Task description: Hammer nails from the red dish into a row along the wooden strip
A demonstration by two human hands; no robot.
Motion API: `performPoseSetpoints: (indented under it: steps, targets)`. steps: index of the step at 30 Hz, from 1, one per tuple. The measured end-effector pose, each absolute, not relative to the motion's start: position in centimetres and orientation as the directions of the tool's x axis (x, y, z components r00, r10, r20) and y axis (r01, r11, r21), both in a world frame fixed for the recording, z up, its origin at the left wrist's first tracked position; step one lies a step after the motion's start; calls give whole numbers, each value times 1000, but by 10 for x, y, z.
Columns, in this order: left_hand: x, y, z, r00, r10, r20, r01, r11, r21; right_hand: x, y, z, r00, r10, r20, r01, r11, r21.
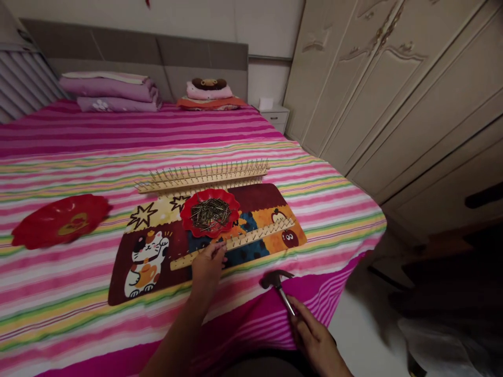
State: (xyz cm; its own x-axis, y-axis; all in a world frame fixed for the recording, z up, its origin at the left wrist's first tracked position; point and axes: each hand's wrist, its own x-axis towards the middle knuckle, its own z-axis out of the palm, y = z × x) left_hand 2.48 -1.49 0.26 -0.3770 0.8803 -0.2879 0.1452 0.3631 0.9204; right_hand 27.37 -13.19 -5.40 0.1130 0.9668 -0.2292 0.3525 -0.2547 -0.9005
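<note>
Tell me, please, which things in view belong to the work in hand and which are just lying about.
Belongs: left hand, nail-studded wooden strip, right hand, claw hammer, red dish of nails, second studded strip.
Lying about: second red dish, folded purple bedding.

Working from my remote view, I see a bed made up with a pink striped sheet. A red scalloped plate lies on its left side, and a patterned mat with a cartoon cat lies flat mid-bed. Folded purple blankets and a stuffed toy on an orange cloth sit against the grey headboard. A small white nightstand stands just beside the bed, near cream wardrobe doors.
</note>
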Motion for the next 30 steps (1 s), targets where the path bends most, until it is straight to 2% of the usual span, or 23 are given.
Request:
performPoseSetpoints:
  steps: [5,9,12,16,22,25,28,30]
  targets:
    - [22,-16,-5,-359,930,-85,432,246,868,254,-118,-11,-118,983,-143,399,-85,-913]
    - [22,-16,-8,-329,944,25,522,160,838,232,-90,23,-230,972,44,434,143,-889]
    - [22,-17,-9,-303,950,81,571,113,813,216,-73,36,-288,939,186,473,308,-825]
    - [21,-19,-12,-283,951,124,619,82,781,200,-61,40,-354,892,281,507,435,-744]
    - [20,-21,-16,-269,947,177,684,59,727,192,-58,39,-402,892,208,549,416,-725]
    - [20,-20,-15,-273,947,166,676,66,734,197,-64,43,-400,898,181,521,385,-762]
    - [19,-17,-14,-273,948,165,668,63,742,211,-78,42,-352,928,122,491,294,-820]
    - [18,-18,-13,-275,948,162,666,66,743,224,-88,34,-303,953,5,499,163,-851]
